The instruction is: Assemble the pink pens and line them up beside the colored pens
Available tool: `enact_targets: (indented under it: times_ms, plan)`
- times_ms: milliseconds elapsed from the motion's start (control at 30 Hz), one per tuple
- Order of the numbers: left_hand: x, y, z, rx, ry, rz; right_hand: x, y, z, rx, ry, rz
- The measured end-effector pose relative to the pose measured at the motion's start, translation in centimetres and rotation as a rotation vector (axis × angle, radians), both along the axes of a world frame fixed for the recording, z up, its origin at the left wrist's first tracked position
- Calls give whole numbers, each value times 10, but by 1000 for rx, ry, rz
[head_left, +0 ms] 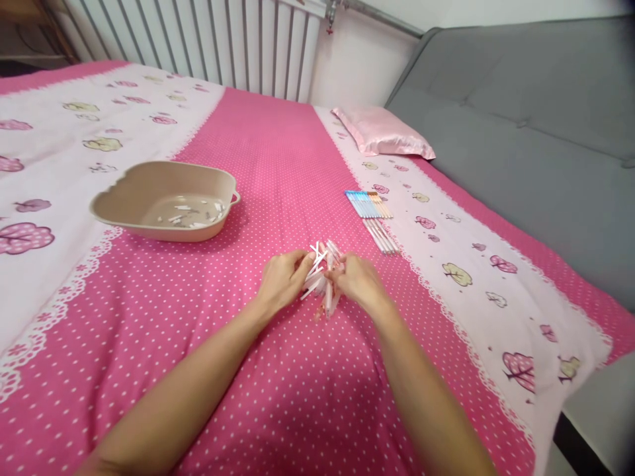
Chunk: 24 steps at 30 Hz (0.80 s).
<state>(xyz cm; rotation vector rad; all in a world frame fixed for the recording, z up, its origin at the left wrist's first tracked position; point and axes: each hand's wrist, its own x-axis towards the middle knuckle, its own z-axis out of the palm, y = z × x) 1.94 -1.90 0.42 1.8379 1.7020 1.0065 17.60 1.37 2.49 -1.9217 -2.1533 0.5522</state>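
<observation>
Left hand [282, 281], fingers look clamped on white strips [311, 285]; right hand [361, 281] has fingertips bunched at pink sticks [329, 299], can't tell if they're gripping. That lot's mid-dial, between both. Sloppy grip could scatter those thin, slick-looking bits over the soft dotted sheet [317, 396]. Tub [173, 178] at 10 o'clock: rounded, plasticky. Slim pens [368, 205] at 1.

Slim white strips [312, 286] stick out at crossing angles, bunched at the fingers of the left hand [284, 281]. Right beside them, pale pink, partly see-through sticks [329, 301] form a loose, tilted cluster at the fingers of the right hand [361, 281], their lower ends close over the dotted pink bedspread [278, 396]; finer details are blurred.
</observation>
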Motion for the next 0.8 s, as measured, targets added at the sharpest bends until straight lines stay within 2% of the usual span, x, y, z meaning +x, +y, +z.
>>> enact_targets:
  times_ms: [100,200,300,433,567,800]
  plan:
    - [-2,-3,11,-6,-33,69,-2,-3,9,78,10,8]
    - [-3,-13,31,34,-123,124,-3,-10,26,248,261,64]
    - [-5,-31,56,58,-185,115,-5,-26,48,227,583,153]
    - [-5,-56,78,45,-174,27,-7,-47,68,115,700,229]
    - [-7,-64,81,0,-173,2,-8,-53,70,39,694,239]
    - [-9,-54,76,-51,-192,31,-16,-49,63,1,628,226]
